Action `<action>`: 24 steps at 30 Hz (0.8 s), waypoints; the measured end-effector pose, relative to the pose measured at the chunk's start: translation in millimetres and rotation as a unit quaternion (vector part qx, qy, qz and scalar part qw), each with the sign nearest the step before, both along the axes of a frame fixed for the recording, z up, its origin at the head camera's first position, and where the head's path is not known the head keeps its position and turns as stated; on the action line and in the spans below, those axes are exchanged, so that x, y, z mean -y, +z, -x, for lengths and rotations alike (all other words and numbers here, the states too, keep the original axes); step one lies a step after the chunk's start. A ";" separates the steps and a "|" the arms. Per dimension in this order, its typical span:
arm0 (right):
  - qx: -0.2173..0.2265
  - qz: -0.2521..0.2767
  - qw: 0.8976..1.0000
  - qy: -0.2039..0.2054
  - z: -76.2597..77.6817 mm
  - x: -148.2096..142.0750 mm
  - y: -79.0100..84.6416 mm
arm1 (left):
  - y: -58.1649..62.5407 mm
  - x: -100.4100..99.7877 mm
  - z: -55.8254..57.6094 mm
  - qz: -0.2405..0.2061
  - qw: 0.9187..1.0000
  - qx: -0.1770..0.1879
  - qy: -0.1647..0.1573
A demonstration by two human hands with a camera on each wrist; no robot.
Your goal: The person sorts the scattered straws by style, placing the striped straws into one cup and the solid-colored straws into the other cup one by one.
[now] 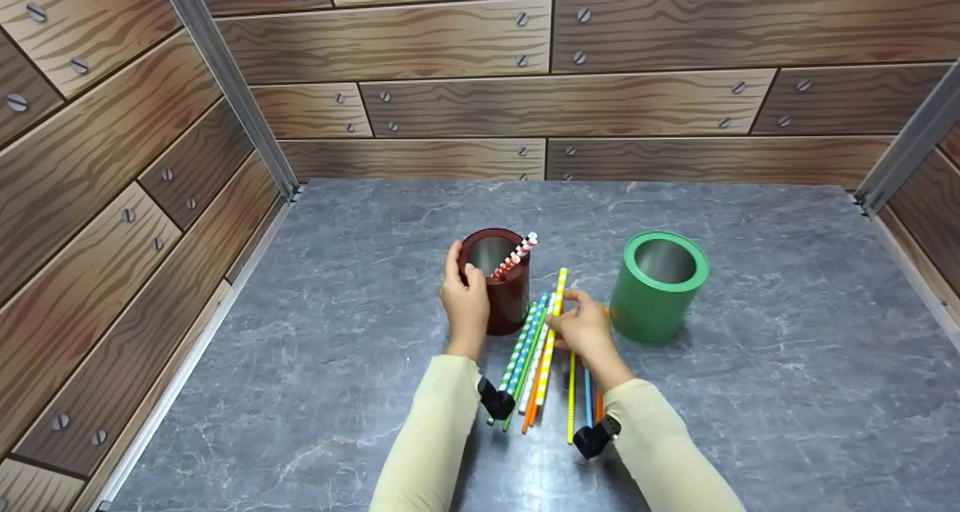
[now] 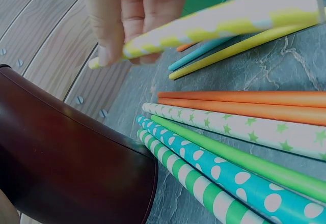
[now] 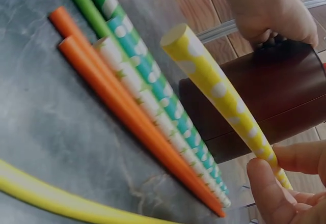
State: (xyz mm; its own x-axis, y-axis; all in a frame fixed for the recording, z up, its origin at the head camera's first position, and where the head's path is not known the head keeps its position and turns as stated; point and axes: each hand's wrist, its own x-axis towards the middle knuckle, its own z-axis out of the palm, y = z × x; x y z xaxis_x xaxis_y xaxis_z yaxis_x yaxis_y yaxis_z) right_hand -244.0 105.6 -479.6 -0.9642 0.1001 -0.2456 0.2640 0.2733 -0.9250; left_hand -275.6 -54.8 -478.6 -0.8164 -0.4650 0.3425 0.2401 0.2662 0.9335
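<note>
On the grey worktop (image 1: 322, 407), a dark red cup (image 1: 511, 307) is gripped by the left hand (image 1: 465, 302); just right, a yellow straw (image 1: 547, 358), pinched by the right hand (image 1: 587, 332), is best held above other straws (image 2: 254, 163).

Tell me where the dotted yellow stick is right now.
In the head view, the dotted yellow stick is pinched in the right hand, just right of the dark red cup and left of the green cup.

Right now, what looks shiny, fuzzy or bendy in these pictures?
Head: pale glare on the tabletop, bottom centre; left wrist: the yellow-and-white straw is fuzzy; right wrist: the plain yellow straw looks bent, maybe by the lens.
</note>
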 end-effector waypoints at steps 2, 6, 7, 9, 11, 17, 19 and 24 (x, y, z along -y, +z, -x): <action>-0.008 0.002 1.000 -0.001 -0.1 0.1 2.5 | 0.1 -0.3 -0.2 0.000 1.000 -0.002 0.000; -0.019 0.008 1.000 -0.006 -1.1 0.6 7.9 | 0.4 -0.6 -0.7 0.002 1.000 -0.006 0.003; -0.021 0.009 1.000 -0.007 -1.6 0.8 9.6 | 0.5 -0.7 -0.8 0.002 1.000 -0.007 0.004; -0.024 0.013 1.000 -0.010 -2.0 1.0 12.0 | 0.9 -0.8 -1.0 0.002 1.000 -0.008 0.006; -0.031 0.019 0.999 -0.012 -2.6 1.3 14.6 | 1.1 -0.8 -0.9 0.002 1.000 -0.009 0.008; -0.059 0.040 0.997 -0.020 -5.1 1.7 24.6 | 1.5 -1.0 -0.9 0.000 1.000 -0.008 0.009; -0.067 0.051 0.996 -0.021 -5.9 1.7 29.3 | 1.7 -1.1 -1.3 -0.001 1.000 -0.009 0.009; -0.110 0.069 0.991 -0.028 -8.3 1.5 41.9 | 2.1 -1.1 -1.7 -0.003 1.000 -0.017 0.006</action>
